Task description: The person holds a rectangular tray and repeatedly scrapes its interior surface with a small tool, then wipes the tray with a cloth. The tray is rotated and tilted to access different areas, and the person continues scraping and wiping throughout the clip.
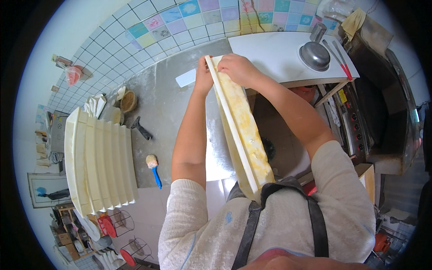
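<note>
A cream plastic tray (233, 130) stands tilted on its edge between my arms, its near end against my apron. Yellowish, shiny smears cover the face on the right. My left hand (203, 76) grips the far end of its rim from the left side. Across from it, my right hand (238, 68) lies with bent fingers on the tray's far end, at the inner side of the rim; its fingertips are partly hidden. A white flat scraper or card (186, 78) lies on the metal worktop (165, 101), left of my left hand.
Stacked cream trays (101, 162) stand at the left. Nearby on the worktop are a blue-handled brush (154, 170), a black-handled tool (141, 128) and a brown bowl (129, 101). A metal bowl (314, 56) and red-handled tongs (338, 60) rest on the white board (266, 50); a stove (354, 125) stands right.
</note>
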`<state>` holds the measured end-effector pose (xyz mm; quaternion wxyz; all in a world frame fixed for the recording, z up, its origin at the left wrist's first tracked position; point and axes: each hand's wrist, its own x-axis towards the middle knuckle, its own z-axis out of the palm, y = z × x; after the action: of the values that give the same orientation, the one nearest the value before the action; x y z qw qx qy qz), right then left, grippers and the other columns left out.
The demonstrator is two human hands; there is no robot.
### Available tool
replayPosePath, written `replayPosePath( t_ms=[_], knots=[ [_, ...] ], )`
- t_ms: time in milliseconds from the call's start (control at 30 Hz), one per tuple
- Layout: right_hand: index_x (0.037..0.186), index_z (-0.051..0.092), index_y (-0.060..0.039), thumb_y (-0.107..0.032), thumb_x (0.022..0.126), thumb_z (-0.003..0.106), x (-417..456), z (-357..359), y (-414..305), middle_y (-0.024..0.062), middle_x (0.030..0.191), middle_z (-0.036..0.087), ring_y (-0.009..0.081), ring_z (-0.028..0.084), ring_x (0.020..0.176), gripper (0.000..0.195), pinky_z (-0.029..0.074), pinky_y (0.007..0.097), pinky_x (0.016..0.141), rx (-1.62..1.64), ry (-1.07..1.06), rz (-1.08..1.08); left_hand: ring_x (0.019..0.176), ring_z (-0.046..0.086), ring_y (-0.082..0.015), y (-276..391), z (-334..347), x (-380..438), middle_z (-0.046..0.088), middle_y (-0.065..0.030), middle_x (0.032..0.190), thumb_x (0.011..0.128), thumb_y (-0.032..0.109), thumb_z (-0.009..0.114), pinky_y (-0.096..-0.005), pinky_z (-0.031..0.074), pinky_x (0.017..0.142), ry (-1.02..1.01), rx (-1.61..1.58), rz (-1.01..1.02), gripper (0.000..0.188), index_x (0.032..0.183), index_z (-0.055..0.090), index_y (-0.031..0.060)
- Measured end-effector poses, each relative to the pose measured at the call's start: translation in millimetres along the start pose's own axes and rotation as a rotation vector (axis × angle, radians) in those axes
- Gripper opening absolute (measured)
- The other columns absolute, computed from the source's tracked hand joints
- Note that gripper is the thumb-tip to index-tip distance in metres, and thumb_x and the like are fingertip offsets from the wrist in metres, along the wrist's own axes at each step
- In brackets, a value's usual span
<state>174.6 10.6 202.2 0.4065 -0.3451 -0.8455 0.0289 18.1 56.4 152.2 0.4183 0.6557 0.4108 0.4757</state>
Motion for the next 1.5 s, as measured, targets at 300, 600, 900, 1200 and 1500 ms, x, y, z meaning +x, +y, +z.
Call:
replayPosePath(
  t_ms=[300,600,900,1200,1500],
  knots=[
    [0.077,0.059,-0.0071,-0.012,0.079,0.054,-46.4,-34.0,-61.6,0.0076,0.080,0.056,0.0270,0.053,0.081,0.007,0.044,0.0365,0.072,0.270,-0.218,0.072,0.096,0.054,-0.0195,-8.0,-3.3,0.5,0.055,-0.0097,0.106,0.076,0.007,0.065,-0.0305,0.046,0.080,0.013,0.000,-0.012,0.044,0.114,0.042,0.0079],
    [0.080,0.059,-0.0050,-0.006,0.077,0.056,3.9,7.1,-2.1,0.0077,0.081,0.056,0.0281,0.053,0.081,0.004,0.044,0.0359,0.071,0.033,0.040,0.176,0.096,0.054,-0.0194,6.8,0.8,-2.9,0.054,-0.0101,0.108,0.077,0.008,0.065,-0.0312,0.046,0.080,-0.007,-0.054,-0.024,0.045,0.115,0.041,0.0076],
    [0.079,0.058,-0.0053,-0.007,0.077,0.055,2.1,3.9,-15.1,0.0071,0.080,0.054,0.0270,0.052,0.081,0.005,0.044,0.0364,0.069,-0.036,0.086,0.126,0.099,0.052,-0.0200,1.0,2.3,-1.4,0.053,-0.0109,0.110,0.078,0.008,0.063,-0.0313,0.046,0.080,-0.004,-0.043,-0.004,0.045,0.117,0.041,0.0070],
    [0.080,0.058,-0.0058,-0.008,0.077,0.055,5.3,13.2,-11.9,0.0077,0.080,0.054,0.0285,0.051,0.081,0.004,0.044,0.0370,0.071,0.023,0.045,0.175,0.096,0.055,-0.0209,-10.0,-0.8,0.6,0.054,-0.0114,0.109,0.077,0.009,0.064,-0.0310,0.047,0.079,0.001,-0.034,0.009,0.047,0.118,0.040,0.0074],
    [0.079,0.057,-0.0058,-0.008,0.079,0.052,6.9,17.4,-16.9,0.0108,0.080,0.055,0.0316,0.052,0.081,0.005,0.042,0.0415,0.070,0.029,0.106,0.226,0.097,0.055,-0.0205,3.1,-0.1,-2.6,0.055,-0.0117,0.107,0.077,0.010,0.065,-0.0316,0.047,0.080,0.024,0.006,0.005,0.048,0.118,0.040,0.0081]
  ],
)
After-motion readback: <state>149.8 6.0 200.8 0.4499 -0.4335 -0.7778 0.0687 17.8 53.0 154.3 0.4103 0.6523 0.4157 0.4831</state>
